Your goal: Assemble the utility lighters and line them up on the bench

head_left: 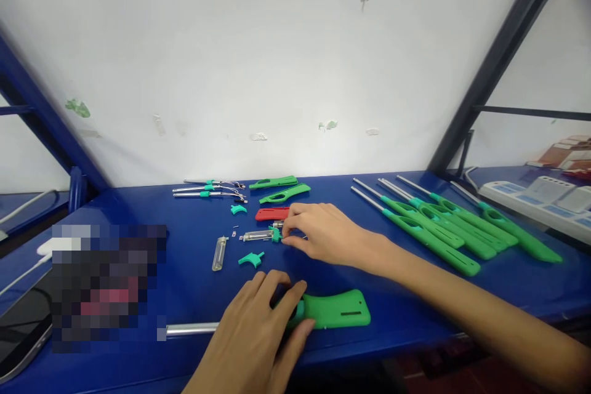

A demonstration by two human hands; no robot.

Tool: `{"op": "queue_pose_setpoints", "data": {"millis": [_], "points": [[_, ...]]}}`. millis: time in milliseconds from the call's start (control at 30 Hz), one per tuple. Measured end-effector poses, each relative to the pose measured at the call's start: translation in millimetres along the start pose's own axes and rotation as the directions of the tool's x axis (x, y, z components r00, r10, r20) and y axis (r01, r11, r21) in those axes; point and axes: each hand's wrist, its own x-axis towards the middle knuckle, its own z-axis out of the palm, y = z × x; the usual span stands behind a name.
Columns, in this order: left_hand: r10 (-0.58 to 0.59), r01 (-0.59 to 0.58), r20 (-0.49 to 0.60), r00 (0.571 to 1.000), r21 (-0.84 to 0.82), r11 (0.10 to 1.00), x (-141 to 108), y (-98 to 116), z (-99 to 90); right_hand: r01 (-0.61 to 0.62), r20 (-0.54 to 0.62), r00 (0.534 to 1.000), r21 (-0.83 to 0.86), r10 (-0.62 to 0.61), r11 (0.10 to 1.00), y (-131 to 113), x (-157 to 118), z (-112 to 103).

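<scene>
My left hand [258, 326] is closed around a green long-necked lighter [339, 309] lying on the blue table, its metal tube pointing left. Farther in, the fingers of my right hand [318, 231] are pinched together low over small parts; what they hold, if anything, is hidden. Close to those fingertips are a red piece [270, 214], partly covered by the hand, and a clear fuel tank [258, 236] with a teal end. Another clear tank [220, 253] lies to the left, a teal trigger [252, 260] nearer me and a second teal trigger [239, 209] behind.
Several green lighters [443, 221] lie at the right. Metal tubes with wires [205, 189] and green casing halves [274, 182] lie along the back by the white wall [277, 74]. A phone [25, 326] and a blurred-out patch are at the left; a power strip [540, 209] is far right.
</scene>
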Motion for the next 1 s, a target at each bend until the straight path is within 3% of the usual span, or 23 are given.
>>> {"op": "queue_pose_setpoints", "data": {"millis": [133,367,767,1000], "points": [[0.005,-0.005,0.015,1.0,-0.012,1.0,1.2,0.8,-1.6,-0.069,-0.031,0.997,-0.051,0.068,0.996,-2.0,0.5,6.0],[-0.009,0.009,0.045,0.999,-0.016,1.0,3.3,0.0,-3.6,0.016,0.024,1.0,-0.007,-0.016,1.0,2.4,-2.3,9.0],[-0.016,0.018,0.055,0.998,-0.03,0.999,4.8,3.1,-1.9,-0.088,0.009,0.996,0.067,0.087,0.994,0.0,5.1,20.1],[-0.012,0.013,0.052,0.999,-0.01,1.0,3.3,0.8,-4.2,-0.13,0.079,0.989,0.095,0.123,0.987,4.7,8.1,27.2]]}}
